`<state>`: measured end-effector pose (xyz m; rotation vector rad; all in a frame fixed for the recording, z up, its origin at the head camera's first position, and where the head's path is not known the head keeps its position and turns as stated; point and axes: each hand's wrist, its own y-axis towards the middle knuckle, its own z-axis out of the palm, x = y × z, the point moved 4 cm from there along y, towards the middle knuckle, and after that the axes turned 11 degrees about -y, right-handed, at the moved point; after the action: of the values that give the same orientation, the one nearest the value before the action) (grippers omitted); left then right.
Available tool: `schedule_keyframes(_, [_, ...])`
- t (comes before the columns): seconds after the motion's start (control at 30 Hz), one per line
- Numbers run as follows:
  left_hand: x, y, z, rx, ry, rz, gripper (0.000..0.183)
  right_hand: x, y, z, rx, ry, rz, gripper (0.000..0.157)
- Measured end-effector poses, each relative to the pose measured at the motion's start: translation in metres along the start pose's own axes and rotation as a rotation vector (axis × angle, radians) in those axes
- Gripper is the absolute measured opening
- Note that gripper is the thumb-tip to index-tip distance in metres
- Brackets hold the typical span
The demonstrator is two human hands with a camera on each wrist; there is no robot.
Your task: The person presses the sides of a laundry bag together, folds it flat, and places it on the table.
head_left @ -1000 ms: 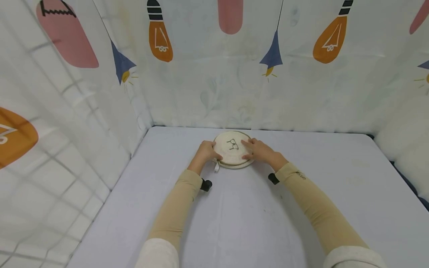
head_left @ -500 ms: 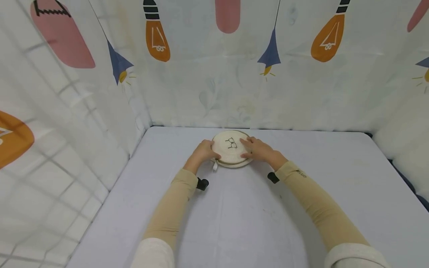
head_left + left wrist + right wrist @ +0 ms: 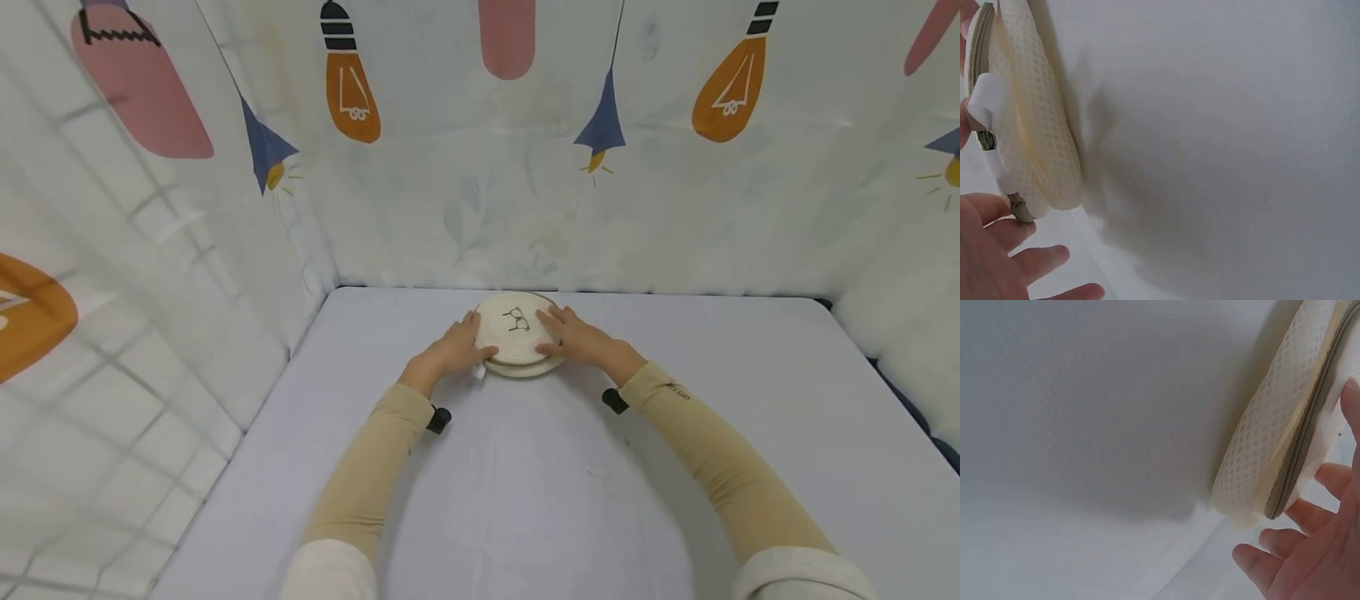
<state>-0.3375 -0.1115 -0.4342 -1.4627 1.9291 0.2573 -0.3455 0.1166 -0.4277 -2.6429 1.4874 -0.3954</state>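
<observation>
Cream mesh pouch (image 3: 516, 335) sits mid-frame; left hand (image 3: 450, 352) and right hand (image 3: 581, 340) press it flat-fingered, so it could slide.

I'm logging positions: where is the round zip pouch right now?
In the head view the round zip pouch lies on the table, toward its far edge near the back curtain, between the left hand and the right hand.

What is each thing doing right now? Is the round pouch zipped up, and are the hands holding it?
Round cream mesh pouch: lying flat on the table, glasses drawing facing up, zip looks closed where it shows.
White zip tag: sticking out at the pouch's edge.
Left hand: fingers relaxed, touching the pouch's left edge.
Right hand: fingers straight, resting on the pouch's top.
Pale lilac table: covered with a smooth cloth.
</observation>
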Motion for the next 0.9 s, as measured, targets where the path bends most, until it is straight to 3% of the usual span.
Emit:
schedule_keyframes(0.17, [-0.004,0.001,0.004,-0.005,0.098,0.025,0.087,0.003,0.002,0.003,-0.002,-0.002,-0.030,0.086])
schedule_keyframes(0.3, [-0.011,0.004,0.006,-0.002,0.148,0.087,0.086,0.006,0.002,0.002,-0.015,-0.021,-0.040,0.086])
schedule_keyframes(0.47, [-0.017,0.008,0.008,0.003,0.191,0.112,0.090,0.014,0.004,0.001,-0.041,-0.035,-0.052,0.088])
schedule_keyframes(0.9, [-0.022,0.011,0.017,0.050,0.284,0.051,0.097,0.011,0.019,0.019,-0.036,-0.141,-0.058,0.094])
